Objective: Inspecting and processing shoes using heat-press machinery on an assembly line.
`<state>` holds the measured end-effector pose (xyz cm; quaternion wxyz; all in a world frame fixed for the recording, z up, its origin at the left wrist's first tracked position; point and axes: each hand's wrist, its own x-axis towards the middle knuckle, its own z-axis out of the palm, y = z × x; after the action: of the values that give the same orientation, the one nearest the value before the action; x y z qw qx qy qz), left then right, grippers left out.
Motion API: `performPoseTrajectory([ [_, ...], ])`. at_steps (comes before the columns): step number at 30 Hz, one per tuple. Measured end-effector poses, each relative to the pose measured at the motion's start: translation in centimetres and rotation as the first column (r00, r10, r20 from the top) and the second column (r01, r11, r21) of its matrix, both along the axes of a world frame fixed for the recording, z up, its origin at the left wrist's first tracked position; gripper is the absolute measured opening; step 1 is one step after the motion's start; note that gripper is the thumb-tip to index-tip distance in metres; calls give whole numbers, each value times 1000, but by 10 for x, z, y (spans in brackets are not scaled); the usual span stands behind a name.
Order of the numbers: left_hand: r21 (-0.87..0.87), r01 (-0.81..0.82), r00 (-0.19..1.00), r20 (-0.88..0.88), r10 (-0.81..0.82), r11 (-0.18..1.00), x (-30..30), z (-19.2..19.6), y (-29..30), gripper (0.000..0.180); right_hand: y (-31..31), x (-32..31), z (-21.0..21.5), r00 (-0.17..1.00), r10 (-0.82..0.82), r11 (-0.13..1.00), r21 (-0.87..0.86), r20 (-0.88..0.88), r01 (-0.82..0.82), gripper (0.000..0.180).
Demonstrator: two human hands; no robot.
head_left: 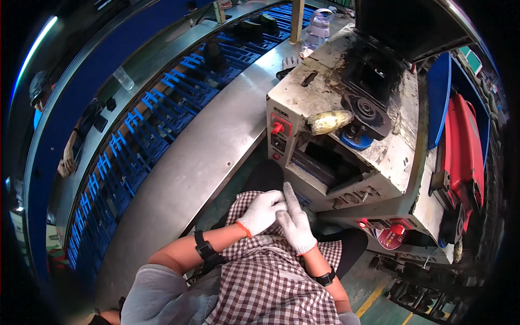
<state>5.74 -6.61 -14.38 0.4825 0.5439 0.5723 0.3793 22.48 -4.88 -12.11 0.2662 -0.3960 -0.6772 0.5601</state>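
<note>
Both my hands wear white knitted gloves and meet above my checkered apron (pixel 268 281). My left hand (pixel 262 213) is curled, its fingertips against the fingers of my right hand; whether anything lies inside it is hidden. My right hand (pixel 297 226) has long fingers stretched forward, with no object seen in it. Just ahead stands a worn white machine (pixel 338 187) with a dark opening in its front. On top of it, a handle wrapped in yellowish film (pixel 329 122) joins a black round-ended metal part (pixel 366 111).
A steel bench (pixel 200 146) runs along my left, beside a conveyor of blue racks (pixel 157 116) carrying dark pieces. A clear bottle (pixel 318 30) and a glove (pixel 291 63) are near the machine. A second machine with a red cover (pixel 460 141) stands right. Across the line is another person's hand (pixel 67 161).
</note>
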Motion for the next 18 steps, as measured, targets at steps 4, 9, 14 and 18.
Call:
performPoseTrajectory([
  [4,-36,-8,998,54,10,999,-2,5,1,17,1,1,-6,1000,-3,989,150,-7,4,74],
  [9,-317,102,950,313,3,943,-14,11,0,20,-3,-4,-13,999,35,965,262,-32,-26,68],
  [14,-260,-15,935,338,106,965,-11,8,-5,7,-4,-11,-14,995,88,898,430,42,-97,63],
  [18,-238,-5,968,241,65,971,-12,7,-5,17,-5,-12,-14,999,52,928,368,15,-54,63],
])
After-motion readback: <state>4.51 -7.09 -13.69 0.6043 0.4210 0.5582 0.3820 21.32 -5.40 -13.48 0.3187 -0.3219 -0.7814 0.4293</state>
